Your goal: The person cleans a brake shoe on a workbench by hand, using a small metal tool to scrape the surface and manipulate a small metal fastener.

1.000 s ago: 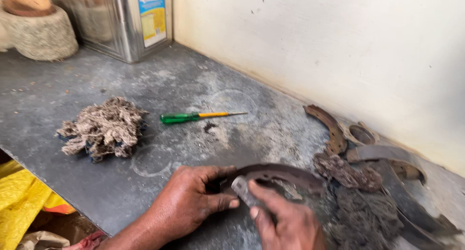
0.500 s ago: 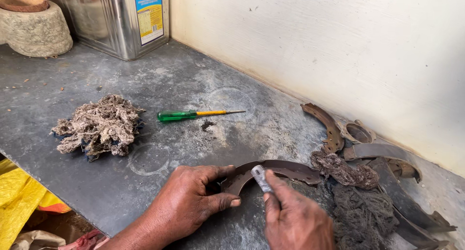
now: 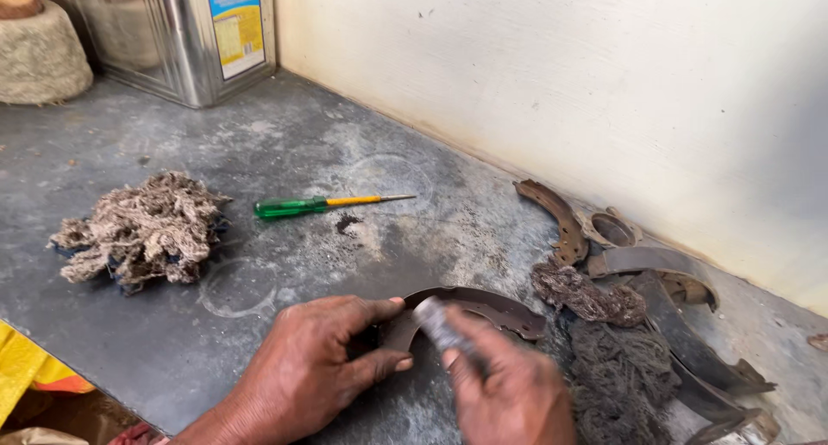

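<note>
Left hand (image 3: 315,359) pinches brake shoe (image 3: 483,307) at the slab's (image 3: 259,134) near edge. Right hand (image 3: 509,389), blurred, grips grey strip (image 3: 435,320) against the shoe.

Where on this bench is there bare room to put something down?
Bare slab lies between the tin and the screwdriver, and between the rag wad and left hand. By the wall, brake shoes and rags crowd it.

Soft, even daylight, bright cream wall (image 3: 604,109) slightly washed out, dull sheen on the grey worktop (image 3: 285,143), faint shadows under objects, right hand (image 3: 509,393) smeared by motion blur, background sharp
</note>
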